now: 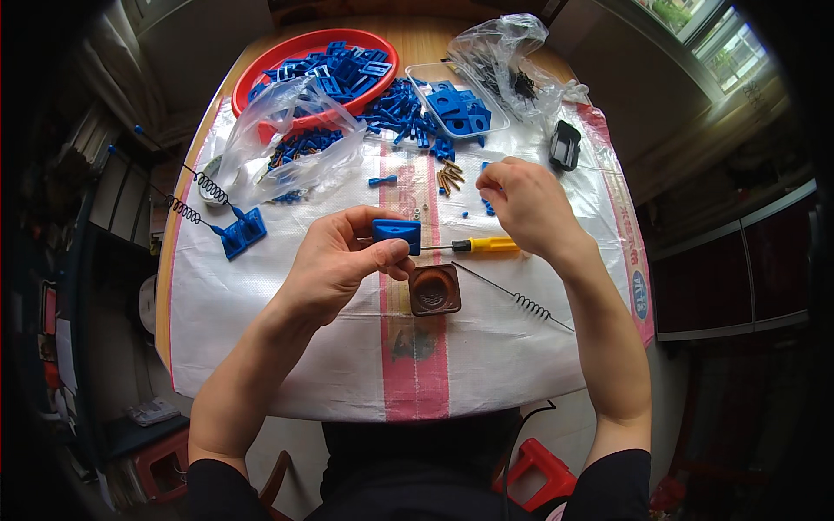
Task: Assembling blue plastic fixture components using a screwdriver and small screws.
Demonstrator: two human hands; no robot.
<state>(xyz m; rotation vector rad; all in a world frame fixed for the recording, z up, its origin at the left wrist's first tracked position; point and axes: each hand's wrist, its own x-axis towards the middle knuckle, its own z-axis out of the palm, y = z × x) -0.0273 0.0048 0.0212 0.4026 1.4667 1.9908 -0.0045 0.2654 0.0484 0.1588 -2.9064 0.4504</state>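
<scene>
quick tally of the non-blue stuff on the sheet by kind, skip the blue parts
Red basin: 1
Clear plastic bags: 2
Clear tray: 1
Yellow-handled screwdriver: 1
Brown square dish: 1
Black block: 1
Loose wire spring: 1
Total: 8

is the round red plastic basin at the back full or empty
Partly full: the round red plastic basin holds a heap of small blue plastic parts, while bare red floor shows at its left.

Wooden table (417, 39) under white woven sheet (261, 330); red basin (261, 65) on it
</scene>
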